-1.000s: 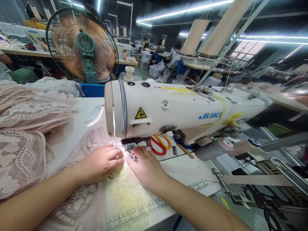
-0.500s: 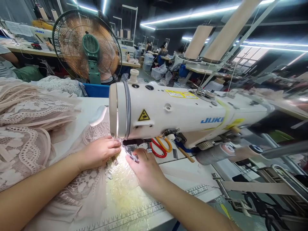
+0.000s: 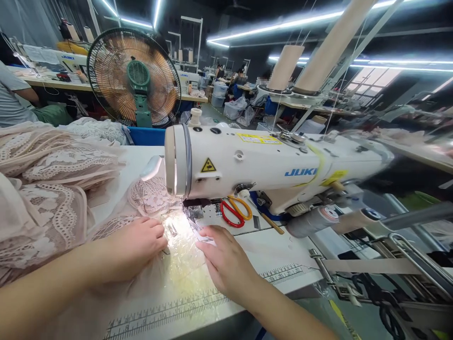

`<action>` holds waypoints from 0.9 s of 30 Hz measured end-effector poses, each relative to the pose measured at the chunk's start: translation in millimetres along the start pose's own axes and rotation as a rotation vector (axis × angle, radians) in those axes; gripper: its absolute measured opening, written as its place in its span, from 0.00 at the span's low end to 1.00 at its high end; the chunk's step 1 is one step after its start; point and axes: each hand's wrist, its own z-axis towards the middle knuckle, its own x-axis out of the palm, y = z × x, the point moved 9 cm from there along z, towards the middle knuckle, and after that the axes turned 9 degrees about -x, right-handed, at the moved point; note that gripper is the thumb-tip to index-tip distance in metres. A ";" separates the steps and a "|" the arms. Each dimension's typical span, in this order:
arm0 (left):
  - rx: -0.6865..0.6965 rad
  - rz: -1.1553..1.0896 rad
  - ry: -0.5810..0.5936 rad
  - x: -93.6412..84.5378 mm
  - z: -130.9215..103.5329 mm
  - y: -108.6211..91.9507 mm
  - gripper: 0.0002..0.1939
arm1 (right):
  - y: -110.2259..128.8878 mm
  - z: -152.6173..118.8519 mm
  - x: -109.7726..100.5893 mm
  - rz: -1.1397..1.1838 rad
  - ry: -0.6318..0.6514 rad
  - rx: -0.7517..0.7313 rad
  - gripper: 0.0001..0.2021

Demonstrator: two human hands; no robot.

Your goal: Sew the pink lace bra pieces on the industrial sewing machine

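Observation:
My left hand (image 3: pixel 139 245) is closed at the left of the plastic-covered work surface (image 3: pixel 184 276), its curled fingers on the edge of pale pink lace fabric (image 3: pixel 150 193). The fabric runs up to the needle area of a white sewing machine (image 3: pixel 226 163). A lamp lights that spot, and the needle itself is hidden. To the right, my right hand (image 3: pixel 230 262) pinches a narrow pale strip (image 3: pixel 207 240) between thumb and fingers, just in front of the presser area. Red-and-orange-handled scissors (image 3: pixel 231 215) lie beyond this hand, under the machine arm.
Piled lace pieces (image 3: pixel 60 189) cover the left side. A ruler tape (image 3: pixel 170 311) crosses the table's front. Right of the machine are thread cones (image 3: pixel 314 222) and a beige band (image 3: pixel 375 266) on a metal guide. A fan (image 3: pixel 136 78) stands behind; a person (image 3: pixel 16 94) sits far left.
My left hand has moved back toward me, away from the needle area, curling its fingers. My right hand has also shifted slightly back and right. The camera view has tilted a little.

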 end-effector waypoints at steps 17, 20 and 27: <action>-0.557 -0.377 -0.239 2.6 1.6 46.7 0.12 | 5.8 -2.3 39.0 0.327 0.098 0.581 0.16; -0.481 0.068 -0.092 8.0 4.6 24.2 0.24 | -2.9 -8.5 39.5 0.302 0.191 0.602 0.11; -0.409 0.277 0.009 11.9 12.1 4.3 0.25 | 0.5 -15.3 46.1 0.110 0.446 0.549 0.24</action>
